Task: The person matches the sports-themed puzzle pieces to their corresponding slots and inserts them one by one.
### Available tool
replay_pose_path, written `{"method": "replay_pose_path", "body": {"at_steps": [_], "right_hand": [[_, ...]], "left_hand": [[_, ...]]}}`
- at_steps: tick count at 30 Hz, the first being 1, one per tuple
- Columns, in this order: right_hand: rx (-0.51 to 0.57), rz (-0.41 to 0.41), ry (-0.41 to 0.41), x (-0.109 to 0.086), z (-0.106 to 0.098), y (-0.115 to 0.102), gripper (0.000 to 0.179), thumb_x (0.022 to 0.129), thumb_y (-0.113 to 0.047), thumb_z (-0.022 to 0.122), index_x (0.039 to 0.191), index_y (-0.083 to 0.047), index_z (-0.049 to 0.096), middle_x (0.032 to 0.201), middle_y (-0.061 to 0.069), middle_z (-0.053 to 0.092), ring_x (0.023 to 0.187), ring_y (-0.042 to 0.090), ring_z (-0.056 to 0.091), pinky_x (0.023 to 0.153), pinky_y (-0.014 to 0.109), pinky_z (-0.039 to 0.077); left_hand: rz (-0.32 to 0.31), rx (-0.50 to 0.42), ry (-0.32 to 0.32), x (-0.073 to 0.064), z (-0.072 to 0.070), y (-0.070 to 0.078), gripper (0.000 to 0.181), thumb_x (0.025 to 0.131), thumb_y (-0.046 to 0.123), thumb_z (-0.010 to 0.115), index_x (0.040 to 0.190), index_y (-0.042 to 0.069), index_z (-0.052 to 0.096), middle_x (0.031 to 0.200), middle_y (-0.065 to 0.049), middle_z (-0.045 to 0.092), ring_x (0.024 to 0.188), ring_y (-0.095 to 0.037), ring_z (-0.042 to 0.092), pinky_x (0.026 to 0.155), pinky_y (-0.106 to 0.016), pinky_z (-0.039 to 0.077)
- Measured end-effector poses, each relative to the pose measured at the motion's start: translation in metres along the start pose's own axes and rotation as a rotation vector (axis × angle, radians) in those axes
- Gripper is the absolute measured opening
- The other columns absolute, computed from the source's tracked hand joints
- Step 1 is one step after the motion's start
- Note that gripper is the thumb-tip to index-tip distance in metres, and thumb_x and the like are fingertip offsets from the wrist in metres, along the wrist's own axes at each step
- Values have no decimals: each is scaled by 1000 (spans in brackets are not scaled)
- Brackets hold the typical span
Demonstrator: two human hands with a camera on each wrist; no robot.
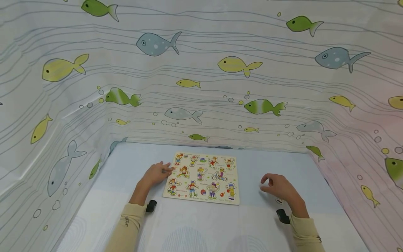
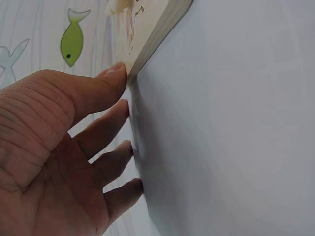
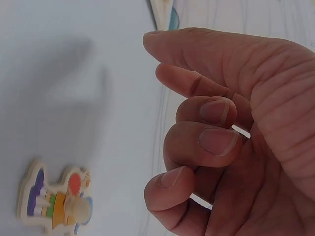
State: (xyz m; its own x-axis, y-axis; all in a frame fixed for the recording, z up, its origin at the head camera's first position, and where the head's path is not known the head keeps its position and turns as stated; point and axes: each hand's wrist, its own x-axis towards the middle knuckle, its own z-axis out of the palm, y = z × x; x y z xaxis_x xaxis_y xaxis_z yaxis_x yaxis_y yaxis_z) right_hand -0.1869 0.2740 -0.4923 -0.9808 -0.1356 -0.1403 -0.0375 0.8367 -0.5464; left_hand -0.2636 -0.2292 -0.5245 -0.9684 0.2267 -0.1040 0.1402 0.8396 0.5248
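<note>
A wooden peg puzzle board (image 1: 193,175) with several sports figures lies on the light table. My left hand (image 1: 156,174) is at the board's left side. In the left wrist view its thumb meets the corner of the board (image 2: 152,34), and the other fingers touch the table surface, spread apart. To the right of the board, my right hand (image 1: 280,189) hovers over the table with loosely bent fingers and nothing between them. A loose puzzle piece (image 3: 59,201), a figure with a red paddle, lies on the table below the right hand; in the head view that hand mostly covers it.
A curtain (image 1: 207,98) printed with fish surrounds the table (image 1: 252,161) at the back and both sides. Black wrist cameras sit at the left wrist (image 1: 151,206) and the right wrist (image 1: 283,216).
</note>
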Motion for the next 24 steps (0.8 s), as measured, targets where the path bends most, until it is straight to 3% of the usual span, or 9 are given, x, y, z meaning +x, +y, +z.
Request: {"method": "replay_pose_path", "body": {"at_steps": [16, 24], "right_hand": [[16, 50, 35, -18, -5, 36, 22, 84, -18, 78, 100, -8, 67, 70, 2, 48, 59, 18, 46, 49, 31, 37], [23, 74, 32, -23, -8, 43, 21, 85, -20, 76, 98, -7, 67, 71, 2, 49, 62, 18, 47, 51, 31, 39]], "left_hand": [[-19, -8, -4, 2, 2, 1, 30, 96, 23, 66, 122, 9, 69, 144, -9, 50, 142, -43, 27, 114, -60, 21], [-19, -2, -10, 1, 1, 2, 31, 96, 23, 65, 123, 9, 68, 144, -10, 50, 142, -43, 27, 115, -59, 21]]}}
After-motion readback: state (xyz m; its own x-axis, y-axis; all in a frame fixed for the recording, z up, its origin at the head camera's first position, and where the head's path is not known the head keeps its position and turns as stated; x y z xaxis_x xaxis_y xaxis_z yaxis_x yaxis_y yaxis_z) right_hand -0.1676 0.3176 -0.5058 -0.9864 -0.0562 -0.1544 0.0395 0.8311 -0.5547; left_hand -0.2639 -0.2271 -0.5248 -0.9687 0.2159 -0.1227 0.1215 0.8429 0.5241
